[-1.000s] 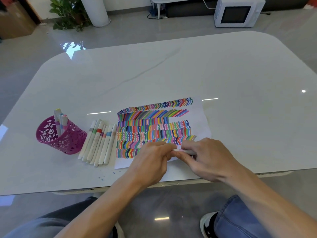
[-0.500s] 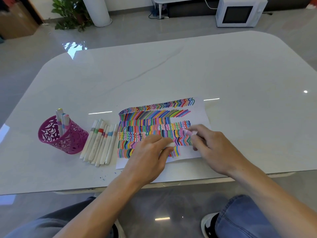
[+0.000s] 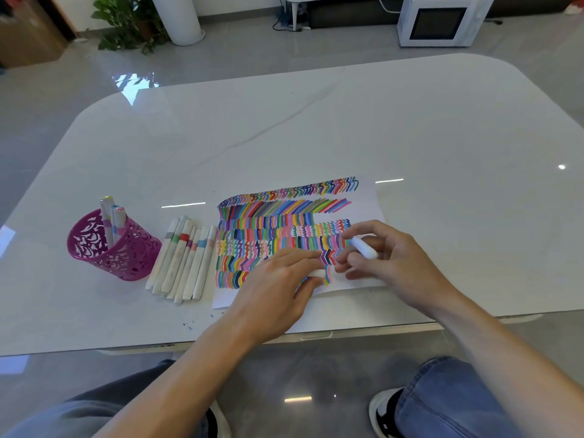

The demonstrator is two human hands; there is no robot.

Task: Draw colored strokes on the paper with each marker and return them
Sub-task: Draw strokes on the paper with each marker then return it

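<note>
Uncapped marker [image 3: 365,248], right of frame centre, is pinched in the curled fingers of the right hand [image 3: 388,257], tip at the striped paper [image 3: 366,213]. The left hand [image 3: 278,289] rests on the sheet, fingers clamped on the cap [image 3: 317,273]. Loose markers [image 3: 183,257] and a pink pen cup [image 3: 117,251] lie left on the desk [image 3: 410,137]. Risk: either palm dragging across fresh ink could smear it.

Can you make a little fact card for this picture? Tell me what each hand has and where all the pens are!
Right hand: holds a white marker, tip pointing at the strokes
Left hand: pinches a small white cap, resting on the white paper sheet
Paper: covered in rows of colourful strokes
Cup: pink cut-out pen cup, three markers standing inside
Loose pens: row of white markers lying between cup and paper
Table: glossy white table
</note>
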